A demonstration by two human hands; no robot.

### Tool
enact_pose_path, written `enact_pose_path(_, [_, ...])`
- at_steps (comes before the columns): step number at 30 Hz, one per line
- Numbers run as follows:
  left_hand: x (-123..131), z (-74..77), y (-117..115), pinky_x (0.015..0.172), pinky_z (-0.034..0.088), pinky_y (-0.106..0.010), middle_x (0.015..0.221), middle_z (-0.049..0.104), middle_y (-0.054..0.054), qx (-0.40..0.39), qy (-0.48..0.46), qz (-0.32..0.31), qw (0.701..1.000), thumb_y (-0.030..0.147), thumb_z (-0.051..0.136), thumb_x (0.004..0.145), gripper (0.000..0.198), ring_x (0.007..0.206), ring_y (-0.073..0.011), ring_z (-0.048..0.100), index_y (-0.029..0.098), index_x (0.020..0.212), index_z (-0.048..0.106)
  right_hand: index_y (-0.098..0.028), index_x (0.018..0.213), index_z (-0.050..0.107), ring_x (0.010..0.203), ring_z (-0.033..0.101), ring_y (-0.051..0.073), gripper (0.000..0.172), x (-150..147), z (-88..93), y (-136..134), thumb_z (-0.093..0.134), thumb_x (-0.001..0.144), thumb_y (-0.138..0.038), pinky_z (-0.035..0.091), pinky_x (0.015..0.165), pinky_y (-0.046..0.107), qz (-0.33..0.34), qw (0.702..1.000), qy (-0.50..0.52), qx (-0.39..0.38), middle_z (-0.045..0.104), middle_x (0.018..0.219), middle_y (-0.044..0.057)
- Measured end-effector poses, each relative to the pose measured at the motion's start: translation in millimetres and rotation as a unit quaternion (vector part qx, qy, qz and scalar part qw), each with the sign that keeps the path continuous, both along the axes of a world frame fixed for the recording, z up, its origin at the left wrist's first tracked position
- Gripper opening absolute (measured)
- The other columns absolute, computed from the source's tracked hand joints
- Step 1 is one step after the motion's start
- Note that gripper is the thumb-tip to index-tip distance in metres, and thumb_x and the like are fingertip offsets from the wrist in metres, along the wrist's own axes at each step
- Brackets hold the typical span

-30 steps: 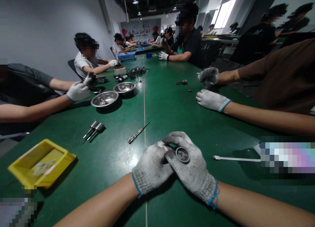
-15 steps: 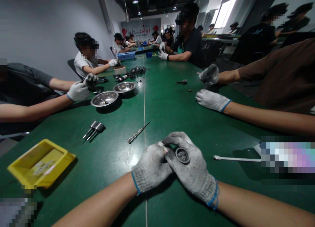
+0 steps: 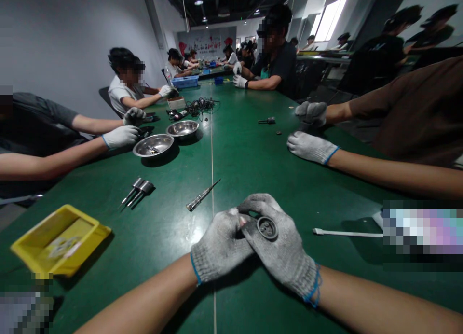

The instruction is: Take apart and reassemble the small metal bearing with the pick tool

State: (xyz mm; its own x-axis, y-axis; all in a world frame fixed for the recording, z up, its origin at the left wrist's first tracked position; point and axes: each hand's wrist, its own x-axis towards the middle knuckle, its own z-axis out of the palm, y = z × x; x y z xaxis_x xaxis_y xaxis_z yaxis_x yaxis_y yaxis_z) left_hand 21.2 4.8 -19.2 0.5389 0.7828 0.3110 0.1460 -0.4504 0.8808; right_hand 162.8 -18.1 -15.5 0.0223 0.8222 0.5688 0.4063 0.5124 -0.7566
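Both my hands wear grey knit gloves and meet low in the middle of the green table (image 3: 246,155). My right hand (image 3: 282,247) curls its fingers round a small round dark part (image 3: 267,227), which faces up at me. My left hand (image 3: 220,244) is closed against the right, its fingertips pressed to the left edge of that part. A slim screwdriver (image 3: 202,195) lies on the table just beyond my left hand.
A yellow tray (image 3: 60,237) sits at the near left, with a few metal bits (image 3: 139,188) beyond it. Two steel bowls (image 3: 154,145) stand farther back. A white cable (image 3: 347,233) lies to my right. Gloved co-workers' hands (image 3: 311,147) rest along both sides.
My hands have hardly moved. The co-worker's gloved hand at the left has stretched toward the steel bowl, and the far right co-worker's hand has dropped to the table.
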Motion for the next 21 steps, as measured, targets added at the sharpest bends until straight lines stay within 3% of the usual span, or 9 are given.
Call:
enact_pose_path(4, [-2.6, 5.1, 0.0, 0.071, 0.051, -0.025, 0.075, 0.071, -0.003, -0.013, -0.026, -0.017, 0.999, 0.017, 0.065, 0.091, 0.021, 0.071, -0.0141, 0.063, 0.016, 0.07, 0.067, -0.022, 0.097, 0.075, 0.096, 0.07, 0.025, 0.013, 0.5, -0.3, 0.5, 0.068, 0.093, -0.032, 0.06, 0.083, 0.038, 0.007, 1.0, -0.002, 0.002, 0.072, 0.1, 0.009])
enact_pose_path(11, [-2.5, 9.8, 0.1, 0.067, 0.051, -0.024, 0.076, 0.069, -0.003, -0.125, -0.067, -0.016, 0.99, 0.021, 0.074, 0.082, 0.017, 0.071, -0.0136, 0.059, 0.014, 0.067, 0.066, -0.022, 0.099, 0.076, 0.096, 0.071, 0.025, 0.015, 1.8, -0.1, 0.3, 0.068, 0.095, -0.033, 0.06, 0.084, 0.037, 0.014, 1.0, -0.007, 0.009, 0.073, 0.101, 0.009])
enact_pose_path(21, [-2.5, 12.2, 0.4, 0.068, 0.052, -0.026, 0.077, 0.071, -0.005, -0.145, -0.043, -0.015, 0.988, 0.025, 0.075, 0.08, 0.017, 0.073, -0.0159, 0.062, 0.015, 0.068, 0.068, -0.022, 0.104, 0.076, 0.098, 0.072, 0.025, 0.018, 0.5, 0.1, -0.3, 0.069, 0.094, -0.034, 0.061, 0.086, 0.038, 0.009, 1.0, -0.02, 0.002, 0.075, 0.105, 0.01])
